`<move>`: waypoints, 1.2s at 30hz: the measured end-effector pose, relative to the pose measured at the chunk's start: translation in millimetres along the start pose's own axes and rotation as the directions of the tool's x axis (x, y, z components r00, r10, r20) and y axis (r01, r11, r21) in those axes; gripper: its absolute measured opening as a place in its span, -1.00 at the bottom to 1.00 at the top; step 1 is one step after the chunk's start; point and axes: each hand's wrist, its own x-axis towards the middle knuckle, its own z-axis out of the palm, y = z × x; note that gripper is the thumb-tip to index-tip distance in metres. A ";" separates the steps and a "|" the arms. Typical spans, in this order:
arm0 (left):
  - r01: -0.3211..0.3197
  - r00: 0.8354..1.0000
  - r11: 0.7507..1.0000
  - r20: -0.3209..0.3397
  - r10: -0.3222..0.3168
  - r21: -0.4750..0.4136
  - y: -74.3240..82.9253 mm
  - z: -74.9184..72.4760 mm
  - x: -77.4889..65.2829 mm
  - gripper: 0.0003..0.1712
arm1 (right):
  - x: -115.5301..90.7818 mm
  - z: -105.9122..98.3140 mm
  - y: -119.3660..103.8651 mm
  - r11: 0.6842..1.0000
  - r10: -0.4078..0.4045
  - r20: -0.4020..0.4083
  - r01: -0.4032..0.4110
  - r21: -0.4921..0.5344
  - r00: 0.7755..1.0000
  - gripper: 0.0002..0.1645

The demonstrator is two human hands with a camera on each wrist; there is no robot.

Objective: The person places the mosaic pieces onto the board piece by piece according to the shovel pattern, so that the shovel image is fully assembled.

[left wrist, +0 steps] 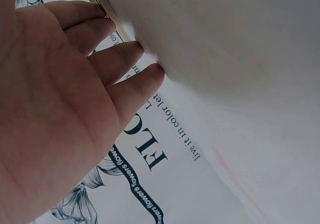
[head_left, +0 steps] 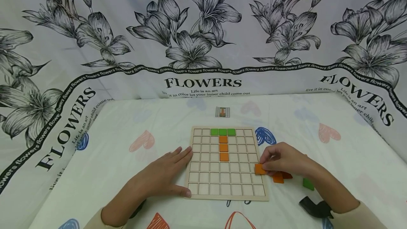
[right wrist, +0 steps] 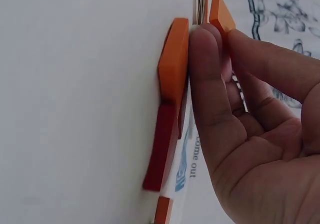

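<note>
A wooden grid board (head_left: 227, 198) lies on the cloth, with three green tiles (head_left: 223, 132) in its top row and three orange tiles (head_left: 223, 148) in a column below them. My left hand (head_left: 162, 176) rests at the board's left edge with its fingers extended, thumb at the lower left corner. In my right hand (head_left: 286, 158) an orange square tile (right wrist: 222, 15) is pinched between thumb and fingers, over the board's right edge. Close below that hand lie another orange tile (head_left: 278, 177) and a dark red tile (right wrist: 162, 146).
A small pattern card (head_left: 222, 112) lies beyond the board. To the right are a green tile (head_left: 308, 183) and a black curved object (head_left: 315, 207) near the right sleeve. A curtain printed with flowers (head_left: 203, 45) hangs behind the cloth-covered surface (head_left: 171, 116).
</note>
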 end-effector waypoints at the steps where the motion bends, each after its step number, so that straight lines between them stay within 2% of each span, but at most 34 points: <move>1: -0.001 1.000 1.000 -0.001 0.001 0.000 -0.1 0.1 0.0 0.31 | 1.0 1.0 -1.2 1.000 0.003 -0.001 -0.003 0.002 1.000 -0.92; 8: -0.007 1.000 1.000 -0.007 0.007 0.013 -0.5 1.2 0.5 0.30 | 10.2 8.5 -8.8 0.999 0.040 -0.029 -0.040 0.002 0.999 -0.90; 21: -0.001 1.000 1.000 -0.007 0.001 0.013 -0.7 1.2 1.3 0.30 | 27.9 20.7 -18.0 1.000 -0.021 0.012 0.021 -0.007 1.000 -0.92; 30: -0.006 1.000 1.000 -0.014 0.006 0.013 -1.1 1.5 0.9 0.30 | 38.6 31.1 -27.2 0.999 0.001 0.018 -0.002 0.053 1.000 -0.94; 36: -0.005 1.000 1.000 -0.010 0.005 0.013 -1.7 1.5 1.0 0.30 | 46.4 36.4 -29.4 0.999 -0.004 0.014 0.003 0.038 1.000 -0.94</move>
